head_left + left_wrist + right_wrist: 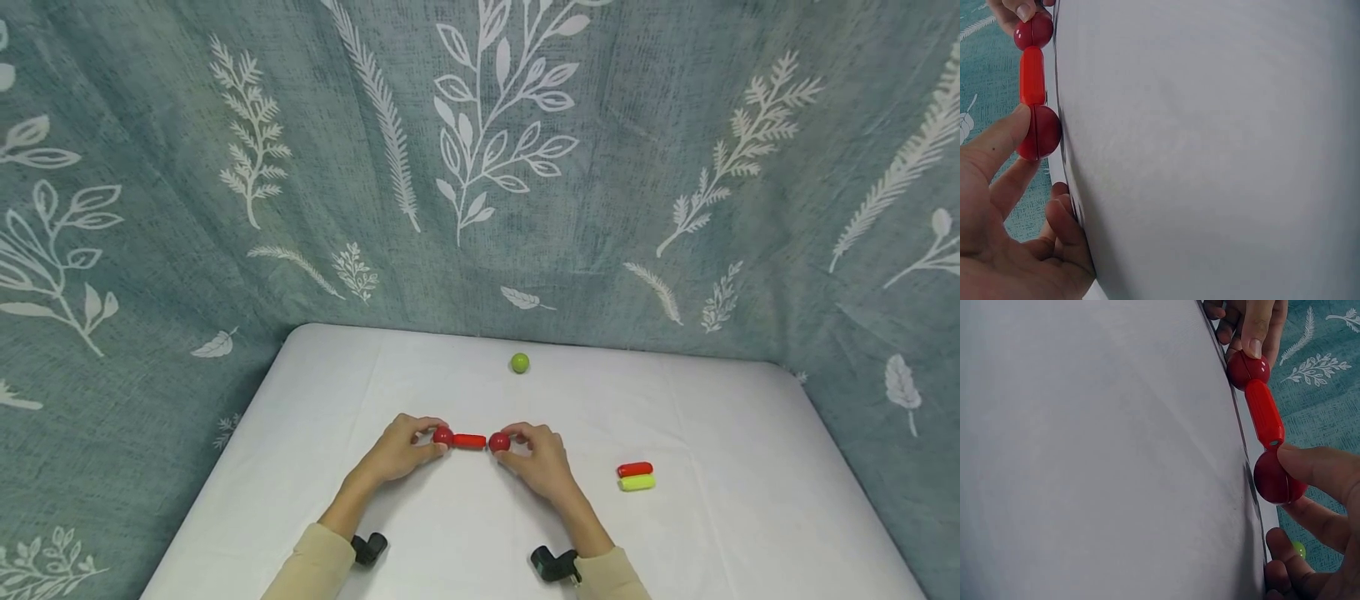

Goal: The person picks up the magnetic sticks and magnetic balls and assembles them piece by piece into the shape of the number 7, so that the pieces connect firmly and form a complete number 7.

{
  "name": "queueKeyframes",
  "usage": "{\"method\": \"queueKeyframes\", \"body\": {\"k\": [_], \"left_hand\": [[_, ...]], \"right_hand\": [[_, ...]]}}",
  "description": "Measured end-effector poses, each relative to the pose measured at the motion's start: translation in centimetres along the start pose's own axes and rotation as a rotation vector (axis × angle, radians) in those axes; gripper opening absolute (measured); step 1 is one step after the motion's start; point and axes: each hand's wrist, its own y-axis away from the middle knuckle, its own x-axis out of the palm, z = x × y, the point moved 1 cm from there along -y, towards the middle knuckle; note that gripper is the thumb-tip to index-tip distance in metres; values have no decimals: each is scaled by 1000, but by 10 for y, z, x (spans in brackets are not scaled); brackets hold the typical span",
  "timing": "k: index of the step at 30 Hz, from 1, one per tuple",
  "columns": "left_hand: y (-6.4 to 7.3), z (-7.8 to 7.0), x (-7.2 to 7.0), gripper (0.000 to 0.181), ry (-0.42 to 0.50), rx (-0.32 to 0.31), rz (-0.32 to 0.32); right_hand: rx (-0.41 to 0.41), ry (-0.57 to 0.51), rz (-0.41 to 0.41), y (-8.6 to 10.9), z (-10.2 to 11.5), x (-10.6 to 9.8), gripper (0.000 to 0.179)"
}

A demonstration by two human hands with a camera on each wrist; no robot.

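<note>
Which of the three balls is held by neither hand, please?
The green ball, lying alone near the far edge of the table; the left hand pinches one red ball, the right hand the other.

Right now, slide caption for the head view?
Left grip pinches one red ball, right grip another red ball, red stick between; green ball farther back.

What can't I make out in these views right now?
Right wrist: part of the joint between the red rod and nearer red ball, behind the thumb of the right hand.
Right wrist: part of the green ball, behind the same hand.
Head: end details of the loose red rod and yellow rod, too small.
Head: the left sleeve, cut off by the bottom edge.
</note>
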Motion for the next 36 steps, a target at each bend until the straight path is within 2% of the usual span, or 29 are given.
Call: {"method": "queueKeyframes", "body": {"k": [11, 21, 36], "left_hand": [[-1, 0, -1, 32, -2, 7, -8], [1, 2, 1, 36, -17, -11, -2], [-1, 2, 1, 36, -11, 15, -4]], "right_hand": [[-27, 62, 1, -2, 0, 5, 26], [-21, 52, -5, 3, 5, 4, 28], [-32, 66, -13, 2, 6, 3, 27]]}}
